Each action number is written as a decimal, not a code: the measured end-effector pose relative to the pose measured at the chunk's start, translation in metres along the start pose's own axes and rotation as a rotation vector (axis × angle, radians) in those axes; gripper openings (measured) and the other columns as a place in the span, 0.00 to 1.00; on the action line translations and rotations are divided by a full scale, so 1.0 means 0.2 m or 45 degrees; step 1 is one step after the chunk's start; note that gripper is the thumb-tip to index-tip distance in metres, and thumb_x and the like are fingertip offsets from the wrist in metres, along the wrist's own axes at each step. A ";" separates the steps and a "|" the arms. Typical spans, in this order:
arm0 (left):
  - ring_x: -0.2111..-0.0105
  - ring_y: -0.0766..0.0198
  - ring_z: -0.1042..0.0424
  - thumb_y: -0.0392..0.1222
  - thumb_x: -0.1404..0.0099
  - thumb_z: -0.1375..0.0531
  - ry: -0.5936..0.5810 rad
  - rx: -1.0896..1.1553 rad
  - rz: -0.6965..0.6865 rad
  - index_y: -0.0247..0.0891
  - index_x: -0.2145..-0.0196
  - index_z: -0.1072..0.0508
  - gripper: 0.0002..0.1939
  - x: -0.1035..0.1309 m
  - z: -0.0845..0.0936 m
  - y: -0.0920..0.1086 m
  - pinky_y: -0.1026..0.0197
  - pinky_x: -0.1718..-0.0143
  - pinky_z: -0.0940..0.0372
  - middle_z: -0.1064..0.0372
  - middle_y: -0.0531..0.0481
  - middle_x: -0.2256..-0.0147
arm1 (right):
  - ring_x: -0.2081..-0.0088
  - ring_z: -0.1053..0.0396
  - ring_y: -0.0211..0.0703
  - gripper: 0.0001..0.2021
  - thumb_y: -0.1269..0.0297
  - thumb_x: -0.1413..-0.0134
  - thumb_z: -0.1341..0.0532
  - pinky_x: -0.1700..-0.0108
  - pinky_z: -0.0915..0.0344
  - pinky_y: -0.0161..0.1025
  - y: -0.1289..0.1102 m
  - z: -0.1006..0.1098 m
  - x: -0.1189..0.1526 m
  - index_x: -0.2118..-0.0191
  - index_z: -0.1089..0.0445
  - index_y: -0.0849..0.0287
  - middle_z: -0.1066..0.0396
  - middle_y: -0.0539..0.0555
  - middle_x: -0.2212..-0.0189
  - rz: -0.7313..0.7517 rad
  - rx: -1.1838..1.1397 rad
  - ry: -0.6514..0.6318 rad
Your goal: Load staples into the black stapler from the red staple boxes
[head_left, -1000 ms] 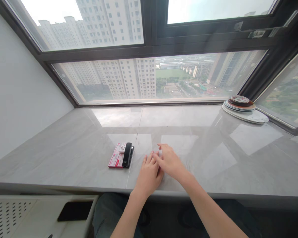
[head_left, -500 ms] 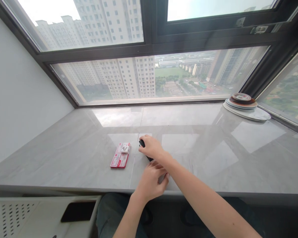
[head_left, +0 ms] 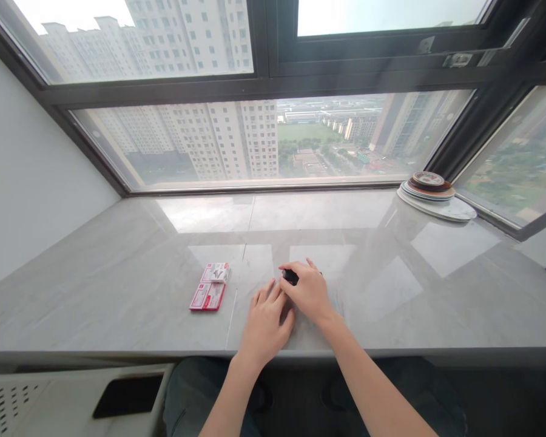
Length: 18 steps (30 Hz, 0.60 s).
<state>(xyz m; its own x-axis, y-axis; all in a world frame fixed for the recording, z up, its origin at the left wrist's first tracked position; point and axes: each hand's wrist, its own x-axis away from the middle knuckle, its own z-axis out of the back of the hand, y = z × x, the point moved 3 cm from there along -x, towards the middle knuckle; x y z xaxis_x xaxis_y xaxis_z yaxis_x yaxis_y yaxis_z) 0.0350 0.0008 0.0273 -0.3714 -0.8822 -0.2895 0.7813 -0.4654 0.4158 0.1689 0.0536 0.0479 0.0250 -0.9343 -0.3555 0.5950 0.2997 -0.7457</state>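
Right hand (head_left: 310,294) sits over a black stapler (head_left: 290,276) on the grey stone table (head_left: 118,273), grip closed around it; only the stapler's far end pokes out past the knuckles, rest hidden under the hand. Stapler is near the table's front edge, about centre, right of the tile seam. Left hand (head_left: 264,323) lies flat on the table just beside and touching the right one, fingers stretched out and together, holding nothing that I can see. Two red-and-white staple boxes (head_left: 209,286) lie end to end left of the hands, apart from them, nothing touching them. Stack of round plates (head_left: 434,194) far right by the window (head_left: 264,142), well apart from the hands.
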 end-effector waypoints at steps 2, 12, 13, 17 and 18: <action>0.30 0.50 0.47 0.42 0.27 0.45 0.014 -0.012 0.029 0.50 0.33 0.39 0.26 0.00 -0.01 -0.01 0.40 0.32 0.47 0.42 0.50 0.32 | 0.57 0.25 0.43 0.11 0.61 0.43 0.38 0.30 0.52 0.55 0.01 0.01 -0.03 0.55 0.22 0.51 0.20 0.49 0.58 -0.080 -0.238 0.082; 0.31 0.50 0.44 0.44 0.26 0.45 0.136 0.046 0.147 0.45 0.33 0.41 0.26 -0.01 -0.05 -0.03 0.42 0.33 0.44 0.46 0.43 0.30 | 0.36 0.33 0.54 0.25 0.49 0.37 0.50 0.36 0.34 0.55 0.45 0.25 0.03 0.45 0.30 0.58 0.28 0.60 0.41 -0.544 -1.354 0.443; 0.32 0.51 0.43 0.43 0.26 0.45 0.149 0.083 0.149 0.45 0.34 0.40 0.25 -0.01 -0.04 -0.03 0.42 0.33 0.43 0.44 0.43 0.31 | 0.36 0.33 0.54 0.25 0.48 0.36 0.51 0.36 0.34 0.56 0.47 0.27 0.06 0.44 0.31 0.57 0.29 0.60 0.40 -0.560 -1.336 0.396; 0.33 0.51 0.42 0.40 0.27 0.46 0.371 0.086 0.287 0.45 0.38 0.36 0.21 0.03 0.07 -0.10 0.42 0.33 0.43 0.40 0.44 0.34 | 0.35 0.35 0.55 0.25 0.45 0.34 0.52 0.36 0.33 0.59 0.48 0.34 0.23 0.42 0.34 0.54 0.32 0.60 0.37 -0.575 -1.215 0.339; 0.32 0.48 0.44 0.40 0.27 0.46 0.456 0.006 0.378 0.44 0.38 0.35 0.21 0.06 0.10 -0.14 0.39 0.33 0.45 0.42 0.43 0.33 | 0.35 0.35 0.55 0.24 0.46 0.33 0.51 0.36 0.33 0.59 0.47 0.35 0.28 0.42 0.34 0.53 0.32 0.60 0.38 -0.586 -1.209 0.342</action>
<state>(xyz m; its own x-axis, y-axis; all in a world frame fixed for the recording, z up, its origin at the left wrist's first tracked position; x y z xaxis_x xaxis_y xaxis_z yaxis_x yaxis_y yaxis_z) -0.0016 0.0018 0.0304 0.0652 -0.8974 -0.4364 0.8248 -0.1977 0.5297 0.2826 0.0165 -0.0020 -0.2867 -0.9570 0.0437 -0.3641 0.0666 -0.9290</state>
